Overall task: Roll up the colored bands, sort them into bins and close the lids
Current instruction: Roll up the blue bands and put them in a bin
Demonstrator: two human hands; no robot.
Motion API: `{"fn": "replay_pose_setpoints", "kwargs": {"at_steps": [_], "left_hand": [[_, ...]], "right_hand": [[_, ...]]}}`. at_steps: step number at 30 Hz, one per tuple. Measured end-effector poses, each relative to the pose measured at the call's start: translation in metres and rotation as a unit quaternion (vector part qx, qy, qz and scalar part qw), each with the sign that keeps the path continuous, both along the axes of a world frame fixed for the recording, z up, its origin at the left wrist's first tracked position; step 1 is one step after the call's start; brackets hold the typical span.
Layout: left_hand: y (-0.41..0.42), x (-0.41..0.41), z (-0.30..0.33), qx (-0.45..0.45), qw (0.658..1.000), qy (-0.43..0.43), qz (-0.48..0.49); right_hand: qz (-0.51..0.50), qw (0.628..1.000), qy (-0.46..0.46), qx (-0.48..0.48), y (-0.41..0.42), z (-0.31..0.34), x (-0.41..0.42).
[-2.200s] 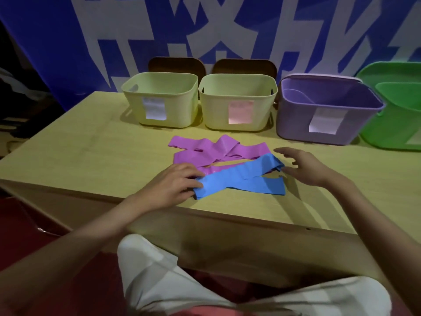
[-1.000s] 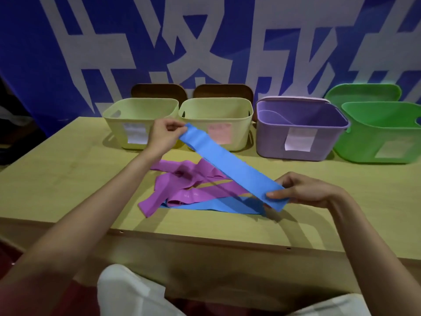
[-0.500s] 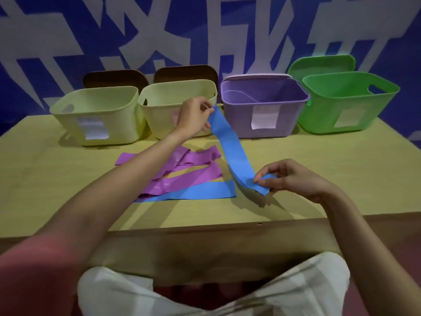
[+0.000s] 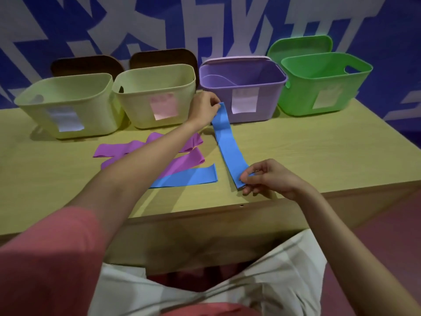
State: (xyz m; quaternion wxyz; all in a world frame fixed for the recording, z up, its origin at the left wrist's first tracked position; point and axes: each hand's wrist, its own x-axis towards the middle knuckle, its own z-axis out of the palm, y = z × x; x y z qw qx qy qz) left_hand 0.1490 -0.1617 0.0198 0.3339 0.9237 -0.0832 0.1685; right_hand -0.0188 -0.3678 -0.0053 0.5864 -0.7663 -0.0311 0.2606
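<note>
The left hand [image 4: 204, 106] pinches the far end of a blue band [image 4: 229, 147], near the table's [image 4: 319, 156] back edge, and the right hand [image 4: 265, 176] pinches its near end by the front edge. If the tension is uneven, the roll may start crooked or slip free.

Band held between left hand [image 4: 202, 108] and right hand [image 4: 266, 176]: solid blue [image 4: 229, 147], no pattern. 2nd blue band [image 4: 189, 177] flat on table, same shade. 2 purple bands [image 4: 145, 149], magenta-violet, plain. Table [image 4: 319, 156]: pale yellow-tan wood grain. Bins, left to right: 2 pale yellow-green [image 4: 66, 103] [image 4: 157, 96], 1 lavender [image 4: 243, 87], 1 bright green [image 4: 323, 80]. Labels: white, pink, white, pale. Lids behind: 2 dark brown [image 4: 86, 65], 1 green [image 4: 298, 45]. Backdrop [image 4: 68, 23]: blue with large white characters. Sleeve [image 4: 45, 258]: coral pink.
</note>
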Motion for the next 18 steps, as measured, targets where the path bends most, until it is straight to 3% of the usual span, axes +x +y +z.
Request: {"fn": "replay_pose_setpoints", "kwargs": {"at_steps": [10, 14, 18], "left_hand": [[0.012, -0.062, -0.019, 0.024, 0.995, 0.006, -0.099], [0.02, -0.118, -0.028, 0.049, 0.98, 0.076, -0.176], [0.03, -0.156, -0.041, 0.06, 0.973, 0.069, -0.212]], "right_hand": [[-0.033, 0.991, 0.095, 0.089, 0.002, -0.007, -0.011], [0.002, 0.991, 0.085, 0.105, 0.001, -0.008, -0.013], [0.03, 0.997, 0.021, 0.066, -0.003, -0.011, -0.015]]}}
